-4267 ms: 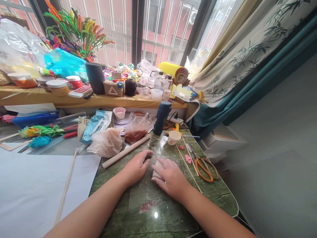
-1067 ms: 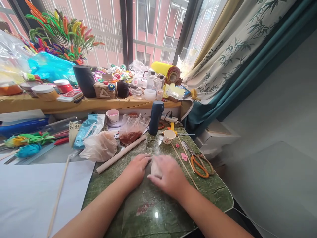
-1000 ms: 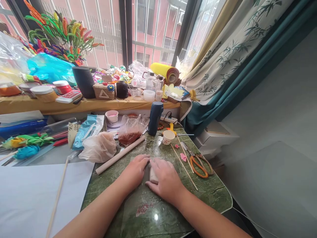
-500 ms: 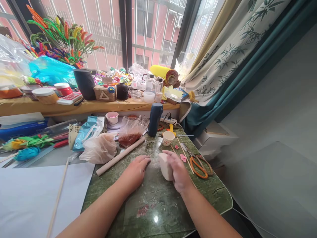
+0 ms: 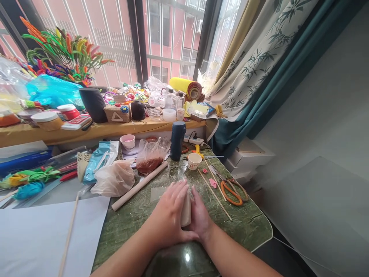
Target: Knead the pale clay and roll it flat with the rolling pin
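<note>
A pale block of clay [image 5: 186,211] stands on its edge between my two hands, just above or on the green table [image 5: 123,231]. My left hand [image 5: 168,211] presses flat along its left side, fingers together and pointing away from me. My right hand [image 5: 201,215] cups the other side, its thumb low and meeting the left hand's base. Most of the block is hidden by the fingers. Under the hands lies a clear sheet [image 5: 156,193] dusted with crumbs.
Left of the hands lie a long pale rod [image 5: 140,186] and a plastic bag [image 5: 113,180]. A paper cup [image 5: 194,161], a dark blue flask [image 5: 177,141], thin sticks [image 5: 215,194] and orange-handled scissors [image 5: 232,194] are beyond and to the right. White paper [image 5: 37,234] covers the left.
My right hand has lifted the clay block off the sheet and turned it upright. My left hand has come over from the table onto the block's left side. The view has shifted slightly.
</note>
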### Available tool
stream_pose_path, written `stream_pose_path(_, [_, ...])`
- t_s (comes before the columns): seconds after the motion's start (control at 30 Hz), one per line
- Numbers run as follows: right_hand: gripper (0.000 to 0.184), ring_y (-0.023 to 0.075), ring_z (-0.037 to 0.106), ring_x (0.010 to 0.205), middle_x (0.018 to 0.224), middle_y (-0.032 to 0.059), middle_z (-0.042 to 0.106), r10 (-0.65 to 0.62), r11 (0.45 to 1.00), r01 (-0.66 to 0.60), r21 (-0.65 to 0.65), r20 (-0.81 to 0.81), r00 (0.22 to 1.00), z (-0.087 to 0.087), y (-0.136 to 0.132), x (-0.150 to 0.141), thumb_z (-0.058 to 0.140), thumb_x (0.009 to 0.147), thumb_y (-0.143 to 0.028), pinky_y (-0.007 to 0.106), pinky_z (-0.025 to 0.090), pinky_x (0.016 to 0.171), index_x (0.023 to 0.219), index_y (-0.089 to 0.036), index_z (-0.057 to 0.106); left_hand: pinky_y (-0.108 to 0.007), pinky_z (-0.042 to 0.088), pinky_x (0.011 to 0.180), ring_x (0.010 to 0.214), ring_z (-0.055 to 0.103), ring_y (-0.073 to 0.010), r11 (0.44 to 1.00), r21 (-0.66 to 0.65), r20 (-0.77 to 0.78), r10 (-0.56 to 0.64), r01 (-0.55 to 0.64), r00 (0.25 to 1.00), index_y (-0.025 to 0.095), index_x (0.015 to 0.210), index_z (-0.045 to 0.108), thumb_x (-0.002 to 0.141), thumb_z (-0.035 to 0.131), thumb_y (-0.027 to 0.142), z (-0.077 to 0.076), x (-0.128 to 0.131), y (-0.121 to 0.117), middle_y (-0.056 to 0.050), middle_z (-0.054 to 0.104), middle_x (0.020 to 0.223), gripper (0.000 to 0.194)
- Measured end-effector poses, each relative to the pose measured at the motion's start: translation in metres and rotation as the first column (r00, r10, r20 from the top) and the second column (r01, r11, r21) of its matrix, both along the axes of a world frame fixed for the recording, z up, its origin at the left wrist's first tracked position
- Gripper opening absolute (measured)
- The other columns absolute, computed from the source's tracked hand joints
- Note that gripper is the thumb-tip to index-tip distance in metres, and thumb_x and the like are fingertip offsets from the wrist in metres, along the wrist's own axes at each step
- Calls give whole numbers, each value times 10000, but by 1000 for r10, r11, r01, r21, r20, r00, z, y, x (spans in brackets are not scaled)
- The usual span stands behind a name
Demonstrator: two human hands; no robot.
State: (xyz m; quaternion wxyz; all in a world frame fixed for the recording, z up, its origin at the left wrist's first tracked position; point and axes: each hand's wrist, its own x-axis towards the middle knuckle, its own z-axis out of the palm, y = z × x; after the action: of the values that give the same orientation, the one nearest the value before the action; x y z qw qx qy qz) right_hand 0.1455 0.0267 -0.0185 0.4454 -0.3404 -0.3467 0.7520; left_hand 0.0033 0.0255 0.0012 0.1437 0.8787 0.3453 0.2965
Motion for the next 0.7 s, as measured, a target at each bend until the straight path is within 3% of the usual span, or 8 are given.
stream_pose_path(0.13, [852,310,708,1045,933,108,762,-14,1000,13,-11,-32,999,-3,-3,-1,239,899,-865,471,557,898,1111,-201,729,-644,387,1144,1332,517,-432,998,-42,-6,36,-36,999,206,1536,332,594,906,609,-7,6,-2,-206,553,1446,1174])
stream_pose_path(0.3, [667,274,719,1040,942,85,768,-53,989,27,-142,-180,982,-7,-6,0,500,907,-765,394,553,920,1111,-166,710,-612,443,1090,1239,565,-399,997,-58,6,59,-59,998,226,1465,406,678,890,524,-11,5,-2,-178,599,1341,971])
stream_pose_path(0.43, [637,277,718,1052,971,87,772,-55,977,0,-213,-253,966,-5,-4,-1,517,917,-733,391,565,904,1136,-163,698,-599,442,1100,1256,559,-391,996,-69,-3,50,-50,999,219,1478,392,659,907,501,-9,3,-1,-181,590,1360,1008])
stream_pose_path(0.6, [658,298,720,1038,1021,103,776,15,946,-142,-291,-399,917,4,1,4,443,929,-740,428,573,889,1186,-185,685,-636,386,1152,1400,446,-447,998,-54,-30,19,-21,999,212,1591,256,562,911,631,-1,-8,0,-217,468,1530,1290])
stream_pose_path(0.7, [662,315,722,1031,999,129,776,27,926,-190,-327,-444,896,5,2,9,428,941,-721,444,577,869,1160,-156,694,-614,433,1123,1342,521,-425,998,-50,-41,40,-42,998,218,1560,337,597,914,575,-2,-12,2,-201,550,1461,1178])
